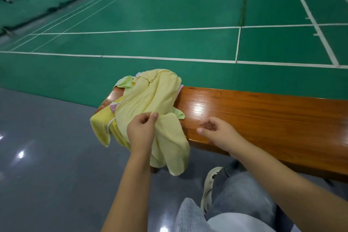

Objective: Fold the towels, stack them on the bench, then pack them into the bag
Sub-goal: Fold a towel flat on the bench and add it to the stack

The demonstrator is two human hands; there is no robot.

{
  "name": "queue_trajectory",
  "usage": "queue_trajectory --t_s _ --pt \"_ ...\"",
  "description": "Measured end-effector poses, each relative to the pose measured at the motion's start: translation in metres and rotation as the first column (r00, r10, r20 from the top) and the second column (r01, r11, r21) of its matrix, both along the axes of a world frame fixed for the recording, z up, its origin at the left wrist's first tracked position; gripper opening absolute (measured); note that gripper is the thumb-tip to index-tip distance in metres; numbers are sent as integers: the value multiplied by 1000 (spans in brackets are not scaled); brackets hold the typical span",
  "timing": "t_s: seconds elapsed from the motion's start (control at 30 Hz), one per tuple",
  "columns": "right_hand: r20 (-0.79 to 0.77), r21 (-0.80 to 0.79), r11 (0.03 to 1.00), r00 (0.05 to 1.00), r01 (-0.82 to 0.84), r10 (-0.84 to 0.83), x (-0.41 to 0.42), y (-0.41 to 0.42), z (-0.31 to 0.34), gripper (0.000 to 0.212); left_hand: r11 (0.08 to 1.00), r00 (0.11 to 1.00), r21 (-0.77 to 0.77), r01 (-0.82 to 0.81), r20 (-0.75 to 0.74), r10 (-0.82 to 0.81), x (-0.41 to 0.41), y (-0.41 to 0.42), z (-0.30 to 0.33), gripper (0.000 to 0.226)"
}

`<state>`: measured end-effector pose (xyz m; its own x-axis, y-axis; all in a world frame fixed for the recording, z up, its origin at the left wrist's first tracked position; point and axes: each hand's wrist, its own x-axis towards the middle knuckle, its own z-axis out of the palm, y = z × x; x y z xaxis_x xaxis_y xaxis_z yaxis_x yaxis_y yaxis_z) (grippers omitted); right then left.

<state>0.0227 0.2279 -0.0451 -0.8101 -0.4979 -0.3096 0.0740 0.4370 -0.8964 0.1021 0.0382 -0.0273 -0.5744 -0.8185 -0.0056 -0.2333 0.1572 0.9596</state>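
A crumpled heap of yellow towels (150, 100) lies on the left end of a glossy wooden bench (263, 117). Part of the heap hangs over the bench's front edge. A pale green towel (124, 82) peeks out at the back of the heap, and a small pink patterned patch (113, 107) shows at its left. My left hand (140, 131) pinches a fold of the top yellow towel between thumb and fingers. My right hand (216, 132) hovers just above the bench to the right of the heap, fingers loosely curled and holding nothing. No bag is in view.
The bench stretches away to the right. Beyond it lies a green badminton court (169, 15) with white lines. Grey floor (47, 156) lies to the left. My knee in grey trousers (241, 199) and a light shoe (209, 188) sit below the bench's front edge.
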Motion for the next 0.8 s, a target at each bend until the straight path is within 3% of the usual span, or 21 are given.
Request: queue_trajectory --t_s 0.1,0.2,0.3,0.4,0.47,0.67,0.8 --pt "18 -5 993 993 -117 117 -3 -26 2 42 992 995 125 -7 -102 20 -8 -1 16 13" --pt "45 -99 990 993 -102 107 -7 -42 9 48 990 983 129 54 -180 -30 -15 -2 34 11" --pt "44 -206 977 997 -55 66 -15 -44 18 39 984 961 90 151 -249 -124 -25 9 58 8" --pt "104 -373 927 995 44 -5 -24 -32 35 16 953 909 83 291 -336 -248 -42 29 80 8" --pt "132 -481 867 989 127 -71 -33 -17 47 8 920 866 108 377 -392 -309 -54 43 92 13" --pt "103 -581 769 962 266 -254 -62 45 70 34 785 718 139 603 -523 -459 -86 90 122 15" --pt "-82 -538 803 932 256 -352 -70 91 80 39 649 592 182 739 -634 -497 -96 123 142 7"
